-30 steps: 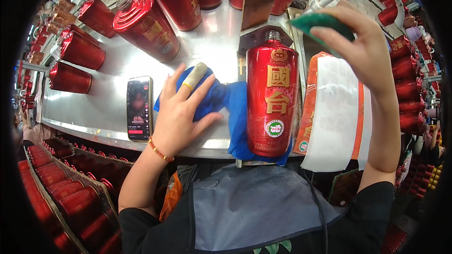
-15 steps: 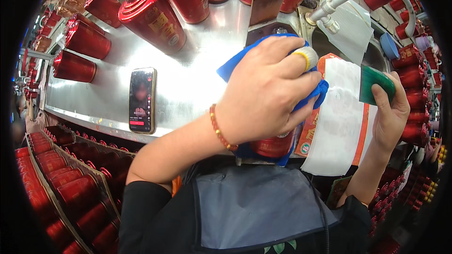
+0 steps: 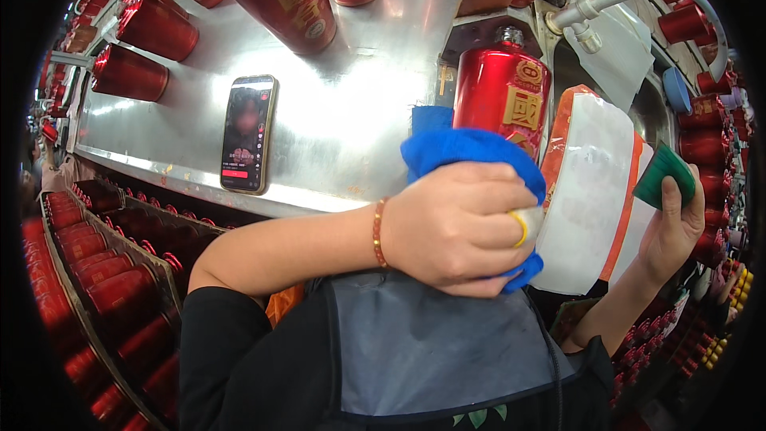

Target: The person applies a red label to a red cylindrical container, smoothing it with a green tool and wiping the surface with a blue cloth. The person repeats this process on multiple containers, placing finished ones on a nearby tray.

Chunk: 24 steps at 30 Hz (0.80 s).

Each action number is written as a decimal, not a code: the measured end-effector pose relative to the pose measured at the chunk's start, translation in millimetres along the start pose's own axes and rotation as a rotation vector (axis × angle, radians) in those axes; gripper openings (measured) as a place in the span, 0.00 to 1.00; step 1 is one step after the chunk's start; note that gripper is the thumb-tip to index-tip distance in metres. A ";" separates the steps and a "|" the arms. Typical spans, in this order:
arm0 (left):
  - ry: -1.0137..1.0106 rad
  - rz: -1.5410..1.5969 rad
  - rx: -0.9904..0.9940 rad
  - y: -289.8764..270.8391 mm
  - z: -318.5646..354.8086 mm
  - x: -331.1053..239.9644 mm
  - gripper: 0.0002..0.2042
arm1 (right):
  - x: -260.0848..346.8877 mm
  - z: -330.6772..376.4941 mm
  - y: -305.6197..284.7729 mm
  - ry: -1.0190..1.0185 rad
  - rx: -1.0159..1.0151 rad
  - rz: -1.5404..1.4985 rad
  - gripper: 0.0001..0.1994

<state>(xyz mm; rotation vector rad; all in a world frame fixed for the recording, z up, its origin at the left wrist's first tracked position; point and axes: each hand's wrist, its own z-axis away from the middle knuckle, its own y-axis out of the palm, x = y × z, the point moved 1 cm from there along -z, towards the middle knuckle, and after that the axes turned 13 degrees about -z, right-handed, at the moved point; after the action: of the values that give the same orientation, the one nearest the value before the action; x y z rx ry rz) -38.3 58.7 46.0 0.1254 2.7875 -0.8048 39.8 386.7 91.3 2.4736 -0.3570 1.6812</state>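
A glossy red bottle (image 3: 488, 84) with gold lettering lies on the work surface, its clear neck pointing away from me. My left hand (image 3: 463, 227) grips a blue cloth (image 3: 479, 152) that covers the bottle's near end. A pale finger cot with a yellow rim (image 3: 524, 226) sits on one finger of that hand. Off to the right, my right hand (image 3: 677, 227) pinches a flat green scraper-like piece (image 3: 665, 179) between thumb and fingers. Between the hands lies a white sheet (image 3: 589, 183) on an orange-red packet (image 3: 565, 116).
On the metal table (image 3: 159, 132) rests a lit phone (image 3: 249, 134). Several red bottles (image 3: 283, 0) stand along its far side. A faucet (image 3: 586, 12) arches over a sink at the far right, near a blue bowl (image 3: 676, 92). Crates of red bottles (image 3: 112, 287) are at lower left.
My left hand has drawn the blue cloth toward me along the bottle, uncovering its neck and front. The right hand with the green piece sits slightly lower and farther right. The view has shifted.
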 end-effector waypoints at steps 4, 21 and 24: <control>-0.212 0.244 -0.023 -10.9 5.5 -19.4 0.13 | 0.2 1.4 24.0 0.053 0.039 0.005 0.15; -0.673 0.004 0.236 -19.7 31.8 -9.2 0.74 | 40.0 -13.9 152.5 -0.515 0.650 0.778 0.21; -0.693 0.023 0.174 -5.9 39.0 -8.8 0.72 | 43.0 -16.9 154.4 -0.497 0.645 0.785 0.20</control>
<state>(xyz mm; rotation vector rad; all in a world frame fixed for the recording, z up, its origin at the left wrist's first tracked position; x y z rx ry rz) -22.8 32.7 19.2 -0.0801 2.0638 -0.8771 -1.3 236.7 133.5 3.5696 -1.1146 1.5086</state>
